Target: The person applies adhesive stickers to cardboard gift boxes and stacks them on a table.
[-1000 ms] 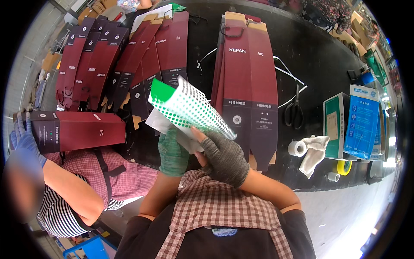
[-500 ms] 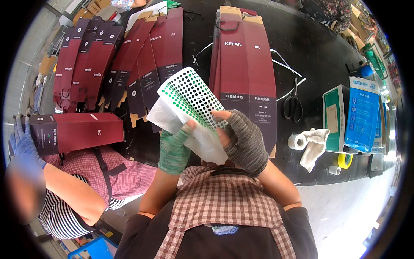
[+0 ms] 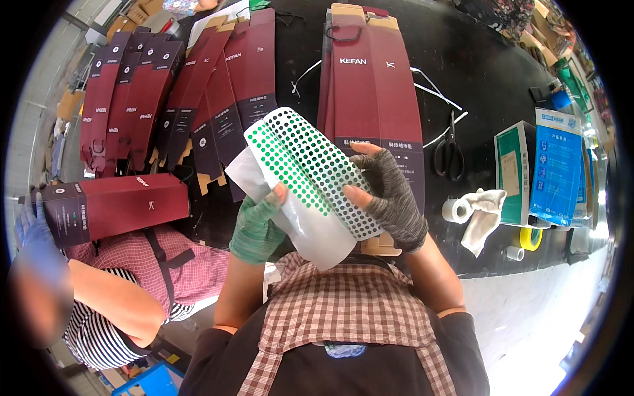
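Observation:
Curled sheets of round dot stickers are held up in front of me: the one with black dots (image 3: 316, 155) bends over the one with green dots (image 3: 281, 162). A plain whitish backing (image 3: 317, 241) hangs below them. My left hand (image 3: 259, 228), in a green fingerless glove, pinches the lower left edge, its thumb on top. My right hand (image 3: 393, 198), in a dark grey fingerless glove, grips the right edge with thumb on the black dots. Part of its fingers is hidden behind the sheet. Beyond lies a stack of flat maroon cartons (image 3: 380, 86).
More maroon cartons (image 3: 221, 99) fan out at the left. Beside me a co-worker's blue-gloved hand (image 3: 36, 221) touches a maroon box (image 3: 135, 204). Rightward are black scissors (image 3: 449, 155), a tape roll (image 3: 456, 211), a white cloth (image 3: 483, 221), yellow tape (image 3: 530, 239) and a blue box (image 3: 556, 168).
The sticker sheets have opened wider, showing more of both dot colours. My right hand has shifted slightly right, its thumb now lying across the black dots; my left hand has dropped slightly left.

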A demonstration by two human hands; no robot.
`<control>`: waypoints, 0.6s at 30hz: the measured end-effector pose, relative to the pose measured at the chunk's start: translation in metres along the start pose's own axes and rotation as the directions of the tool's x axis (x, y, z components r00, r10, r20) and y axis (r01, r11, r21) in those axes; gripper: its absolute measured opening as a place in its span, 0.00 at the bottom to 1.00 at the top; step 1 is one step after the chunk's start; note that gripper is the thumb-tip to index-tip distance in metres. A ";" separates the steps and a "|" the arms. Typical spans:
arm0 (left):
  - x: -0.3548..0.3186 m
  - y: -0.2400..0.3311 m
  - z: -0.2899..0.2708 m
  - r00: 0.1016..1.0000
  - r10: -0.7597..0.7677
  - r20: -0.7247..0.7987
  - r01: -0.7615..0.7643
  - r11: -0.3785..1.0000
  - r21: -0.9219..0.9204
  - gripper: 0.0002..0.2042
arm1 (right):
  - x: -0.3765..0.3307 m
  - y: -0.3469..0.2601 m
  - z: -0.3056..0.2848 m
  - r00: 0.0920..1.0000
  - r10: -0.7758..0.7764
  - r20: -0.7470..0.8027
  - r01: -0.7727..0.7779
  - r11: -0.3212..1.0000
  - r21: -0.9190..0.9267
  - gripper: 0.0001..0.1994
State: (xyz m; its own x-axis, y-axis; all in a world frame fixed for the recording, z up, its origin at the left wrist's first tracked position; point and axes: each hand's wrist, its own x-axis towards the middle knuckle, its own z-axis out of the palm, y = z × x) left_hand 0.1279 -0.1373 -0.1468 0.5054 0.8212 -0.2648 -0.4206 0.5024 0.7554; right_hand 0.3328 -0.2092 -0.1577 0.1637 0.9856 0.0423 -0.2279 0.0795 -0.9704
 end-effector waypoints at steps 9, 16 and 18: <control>-0.002 0.011 -0.001 0.973 -0.087 0.212 0.064 0.992 0.113 0.39 | 0.008 0.010 -0.013 0.997 0.074 0.033 -0.078 0.988 0.132 0.34; -0.002 0.003 -0.010 0.996 -0.007 0.088 -0.019 0.954 0.300 0.42 | 0.004 0.005 -0.020 0.999 0.012 0.036 -0.009 0.997 -0.074 0.28; -0.005 0.000 -0.014 0.999 0.002 0.051 -0.017 0.952 0.304 0.38 | 0.001 0.007 -0.026 0.993 -0.103 0.059 0.116 0.954 -0.278 0.24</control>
State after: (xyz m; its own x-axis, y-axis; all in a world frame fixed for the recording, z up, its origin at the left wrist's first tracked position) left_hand 0.1148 -0.1374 -0.1545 0.5422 0.8074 -0.2325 -0.1801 0.3820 0.9065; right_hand 0.3561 -0.2111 -0.1701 0.1291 0.9793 0.1562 0.0684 0.1484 -0.9866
